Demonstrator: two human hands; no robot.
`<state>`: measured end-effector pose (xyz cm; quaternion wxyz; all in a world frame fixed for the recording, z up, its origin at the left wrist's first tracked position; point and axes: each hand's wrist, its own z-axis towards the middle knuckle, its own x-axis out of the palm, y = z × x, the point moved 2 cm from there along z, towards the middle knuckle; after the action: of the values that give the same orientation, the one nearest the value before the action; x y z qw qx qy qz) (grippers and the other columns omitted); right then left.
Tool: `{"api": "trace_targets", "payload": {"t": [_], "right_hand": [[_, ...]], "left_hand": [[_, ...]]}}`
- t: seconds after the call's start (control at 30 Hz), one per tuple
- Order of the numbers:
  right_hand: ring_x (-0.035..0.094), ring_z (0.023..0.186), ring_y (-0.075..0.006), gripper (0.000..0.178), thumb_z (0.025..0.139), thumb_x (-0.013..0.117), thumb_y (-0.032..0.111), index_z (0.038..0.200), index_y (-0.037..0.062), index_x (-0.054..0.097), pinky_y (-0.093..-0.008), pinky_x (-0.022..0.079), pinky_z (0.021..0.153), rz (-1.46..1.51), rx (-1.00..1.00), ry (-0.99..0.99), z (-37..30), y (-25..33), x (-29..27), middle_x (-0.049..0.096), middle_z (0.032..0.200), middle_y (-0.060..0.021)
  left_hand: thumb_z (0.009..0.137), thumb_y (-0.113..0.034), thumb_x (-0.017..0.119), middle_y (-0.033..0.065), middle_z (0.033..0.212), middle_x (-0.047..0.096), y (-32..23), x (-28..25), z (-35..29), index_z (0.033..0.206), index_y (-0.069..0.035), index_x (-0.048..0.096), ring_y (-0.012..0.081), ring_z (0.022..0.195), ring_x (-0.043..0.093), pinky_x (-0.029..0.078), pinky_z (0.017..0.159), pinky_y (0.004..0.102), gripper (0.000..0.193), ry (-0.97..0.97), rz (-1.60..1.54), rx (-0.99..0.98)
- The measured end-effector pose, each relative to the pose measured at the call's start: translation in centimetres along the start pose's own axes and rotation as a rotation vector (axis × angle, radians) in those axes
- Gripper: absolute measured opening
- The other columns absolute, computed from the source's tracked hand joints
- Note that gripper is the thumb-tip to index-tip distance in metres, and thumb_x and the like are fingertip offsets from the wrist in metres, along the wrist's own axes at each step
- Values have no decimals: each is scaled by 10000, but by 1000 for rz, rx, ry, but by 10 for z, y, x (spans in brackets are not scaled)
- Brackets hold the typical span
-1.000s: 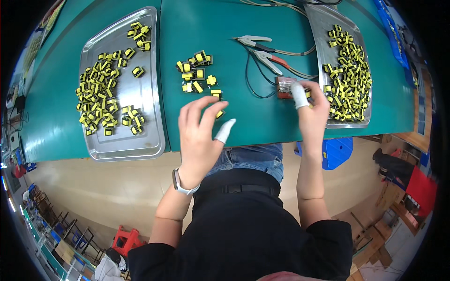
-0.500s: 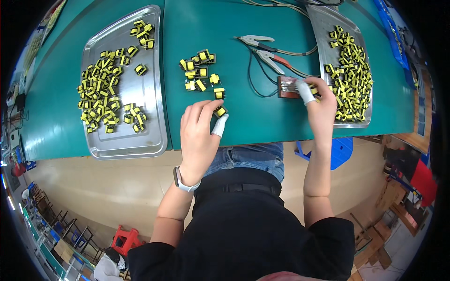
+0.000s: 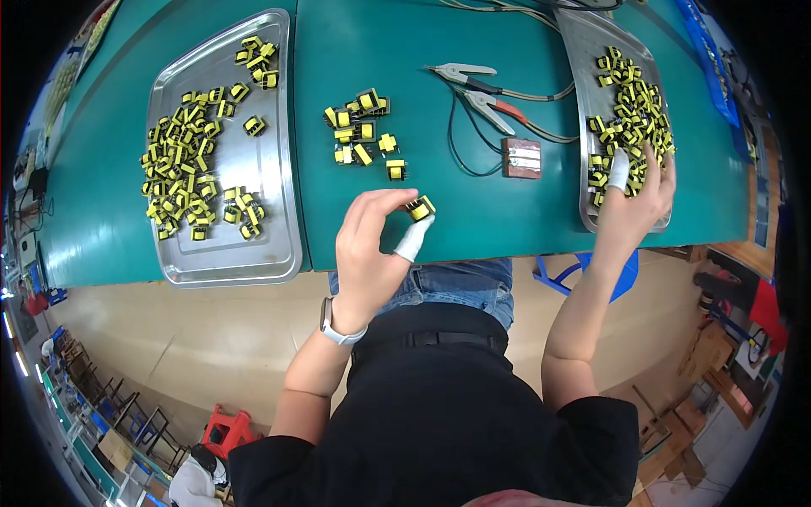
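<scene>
My left fingers (image 3: 384,202) pinched together on one yellow-and-black coil (image 3: 421,208), my right fingers (image 3: 619,171) spread apart, at the coil pile (image 3: 629,110) in the metal tray (image 3: 587,101)

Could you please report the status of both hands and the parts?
Left hand: pinching one yellow-and-black component. Right hand: at the pile on the right tray, grip unclear. Two clips lie clear of both hands.

The fisheye view (worn head-high) looks down at the table (image 3: 473,224).
</scene>
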<state>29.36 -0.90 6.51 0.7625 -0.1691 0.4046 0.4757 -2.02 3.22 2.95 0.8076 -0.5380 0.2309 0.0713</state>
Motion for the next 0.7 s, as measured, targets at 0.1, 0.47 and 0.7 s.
{"api": "trace_targets", "payload": {"t": [0.1, 0.47, 0.7], "right_hand": [[667, 1081, -254, 321, 992, 676, 157, 1283, 20, 681, -370, 507, 968, 677, 138, 388, -21, 42, -10, 697, 1222, -158], [686, 847, -84, 341, 958, 739, 167, 1257, 9, 694, -208, 489, 680, 1547, 551, 1069, -71, 85, 0, 768, 1086, -84], [659, 1044, -124, 355, 851, 786, -63, 1188, -13, 687, -250, 522, 867, 1219, 459, 639, -52, 41, 19, 630, 1279, -69]], "left_hand": [[781, -3, 872, 99, 1037, 713, -5, 5, 1, 1126, -48, 683, 246, 922, 696, 568, 810, 355, 396, -27, -43, 65], [838, -366, 840, 91, 1277, 634, -12, -5, 47, 1312, -94, 652, 314, 1218, 558, 411, 1049, 489, 578, 60, 258, 306], [957, -345, 721, 143, 1404, 565, 28, 3, 85, 1420, -87, 570, 381, 1361, 482, 361, 1137, 549, 552, 107, 535, 82]]}}
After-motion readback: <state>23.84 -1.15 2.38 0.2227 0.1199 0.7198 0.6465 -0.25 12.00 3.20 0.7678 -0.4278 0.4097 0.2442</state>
